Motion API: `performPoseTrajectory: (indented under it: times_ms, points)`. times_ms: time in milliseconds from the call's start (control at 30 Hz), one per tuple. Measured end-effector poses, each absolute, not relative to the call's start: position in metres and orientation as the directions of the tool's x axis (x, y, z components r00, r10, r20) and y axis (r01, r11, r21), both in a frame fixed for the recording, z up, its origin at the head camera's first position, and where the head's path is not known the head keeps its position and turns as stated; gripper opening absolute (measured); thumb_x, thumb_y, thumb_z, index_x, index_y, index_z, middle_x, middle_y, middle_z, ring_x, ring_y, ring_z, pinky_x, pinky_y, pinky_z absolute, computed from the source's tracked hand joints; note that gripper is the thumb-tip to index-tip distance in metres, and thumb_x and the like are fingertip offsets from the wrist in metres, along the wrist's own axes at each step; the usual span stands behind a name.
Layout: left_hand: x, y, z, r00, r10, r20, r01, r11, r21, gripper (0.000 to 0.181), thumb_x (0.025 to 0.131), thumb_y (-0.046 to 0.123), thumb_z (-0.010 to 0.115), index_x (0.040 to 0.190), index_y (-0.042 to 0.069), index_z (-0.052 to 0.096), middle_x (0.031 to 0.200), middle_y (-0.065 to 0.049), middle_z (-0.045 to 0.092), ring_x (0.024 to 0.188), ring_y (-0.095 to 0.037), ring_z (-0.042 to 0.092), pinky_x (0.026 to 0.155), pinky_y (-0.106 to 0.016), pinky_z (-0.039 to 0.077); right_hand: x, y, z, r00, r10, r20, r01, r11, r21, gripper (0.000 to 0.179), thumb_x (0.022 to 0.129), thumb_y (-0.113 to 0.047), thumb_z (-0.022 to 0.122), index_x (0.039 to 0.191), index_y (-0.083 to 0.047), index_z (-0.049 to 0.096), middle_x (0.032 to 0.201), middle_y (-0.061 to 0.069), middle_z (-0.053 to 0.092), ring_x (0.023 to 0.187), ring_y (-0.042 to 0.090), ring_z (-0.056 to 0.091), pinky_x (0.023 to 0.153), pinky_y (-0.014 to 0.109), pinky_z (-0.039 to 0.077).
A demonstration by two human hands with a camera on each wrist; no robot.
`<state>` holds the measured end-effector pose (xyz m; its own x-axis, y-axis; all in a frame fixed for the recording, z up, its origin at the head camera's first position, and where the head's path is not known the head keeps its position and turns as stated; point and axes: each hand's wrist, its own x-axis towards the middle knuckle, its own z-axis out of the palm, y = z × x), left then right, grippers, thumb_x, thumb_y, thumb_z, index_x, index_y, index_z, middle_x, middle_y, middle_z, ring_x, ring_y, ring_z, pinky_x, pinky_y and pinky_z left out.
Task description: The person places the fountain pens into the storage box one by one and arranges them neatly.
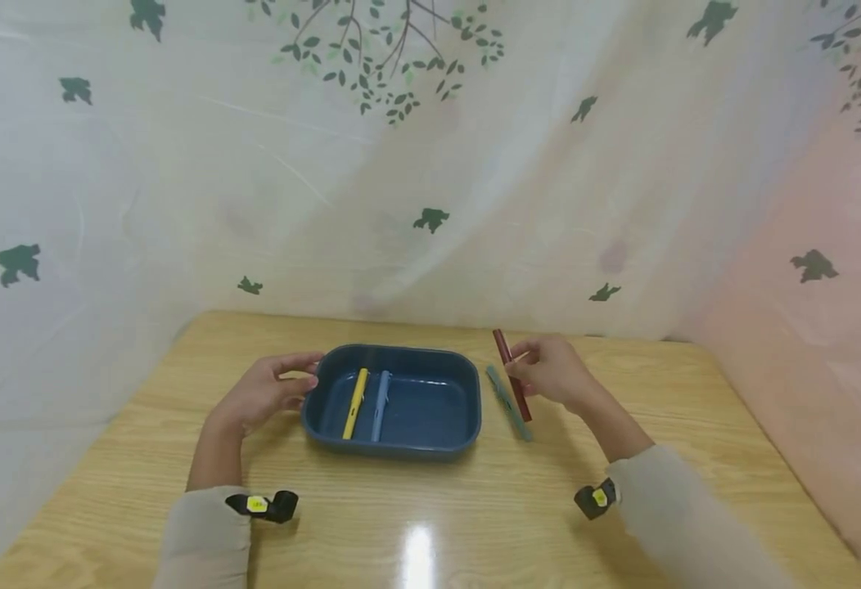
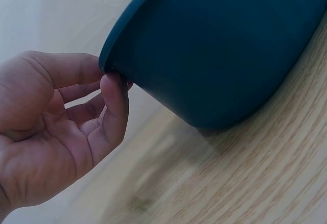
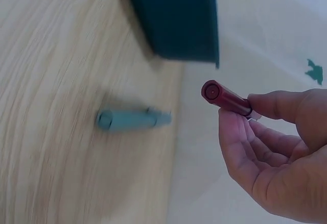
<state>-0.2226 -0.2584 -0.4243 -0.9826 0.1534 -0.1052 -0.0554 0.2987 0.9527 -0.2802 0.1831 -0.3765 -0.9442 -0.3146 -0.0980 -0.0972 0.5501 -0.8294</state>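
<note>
A dark blue rectangular tray (image 1: 430, 450) with rounded corners stands on the table, a yellow pen (image 1: 355, 404) and a blue pen (image 1: 380, 406) lying side by side in its left half. My left hand (image 1: 264, 393) grips the tray's left rim, thumb and fingers pinching the edge in the left wrist view. To the right of the tray, my right hand (image 1: 552, 372) pinches a dark red pen (image 1: 513, 376) between thumb and fingers, raised above the table. Just beneath and left of it, a grey-green pen (image 1: 509, 404) lies on the tabletop.
The wooden table (image 1: 416, 515) runs back to a pale curtain (image 1: 430, 164) printed with leaves and birds. Curtain also closes in the left and right sides. A black wrist camera (image 1: 261, 505) sits on the left sleeve, another camera (image 1: 594, 499) on the right.
</note>
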Motion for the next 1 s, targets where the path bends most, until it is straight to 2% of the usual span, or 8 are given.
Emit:
performPoseTrajectory:
  times_ms: [233,400,567,767,1000]
  points:
    - [-0.221,-0.259,-0.425,-0.982,0.155,-0.113,-0.062,0.300,0.952,0.053,0.101,0.011,0.065,0.151,0.002,0.048,0.153,-0.021,0.047,0.120,-0.030,0.060,0.087,-0.035,0.059,-0.278,0.155,-0.372,-0.932,-0.353,-0.084,-0.109,0.492,-0.864,0.029,0.098,-0.006,0.067,0.123,0.008,0.063,0.097,0.020,0.072,0.073,0.023,0.072,0.074,0.044,0.062]
    - [-0.221,-0.258,-0.424,-0.980,0.158,-0.118,-0.068,0.294,0.953,0.053,0.101,0.013,0.065,0.151,0.003,0.049,0.153,-0.020,0.047,0.120,-0.031,0.059,0.087,-0.036,0.059,-0.275,0.136,-0.368,-0.934,-0.347,-0.082,-0.093,0.460,-0.883,0.026,0.096,-0.005,0.069,0.119,0.007,0.064,0.093,0.019,0.073,0.068,0.022,0.072,0.068,0.039,0.062]
    - [-0.221,-0.258,-0.422,-0.979,0.157,-0.128,-0.078,0.289,0.954,0.054,0.101,0.014,0.066,0.151,0.004,0.049,0.154,-0.020,0.046,0.120,-0.031,0.059,0.087,-0.035,0.059,-0.271,0.118,-0.369,-0.923,-0.378,-0.075,-0.091,0.404,-0.910,0.029,0.097,-0.002,0.068,0.122,0.009,0.062,0.096,0.025,0.073,0.072,0.023,0.073,0.066,0.036,0.062]
    - [-0.222,-0.258,-0.421,-0.978,0.160,-0.131,-0.079,0.295,0.952,0.053,0.101,0.012,0.065,0.151,0.003,0.049,0.154,-0.021,0.046,0.121,-0.031,0.059,0.087,-0.036,0.059,-0.264,0.094,-0.375,-0.915,-0.390,-0.104,-0.041,0.345,-0.938,0.027,0.096,-0.001,0.069,0.120,0.008,0.062,0.095,0.025,0.072,0.075,0.024,0.073,0.068,0.037,0.063]
    - [-0.223,-0.259,-0.421,-0.979,0.159,-0.127,-0.077,0.291,0.954,0.053,0.101,0.013,0.065,0.151,0.003,0.049,0.154,-0.021,0.045,0.121,-0.030,0.059,0.087,-0.036,0.059,-0.258,0.071,-0.385,-0.921,-0.380,-0.084,-0.047,0.323,-0.945,0.022,0.095,-0.001,0.069,0.115,0.007,0.063,0.085,0.017,0.073,0.070,0.025,0.073,0.066,0.040,0.063]
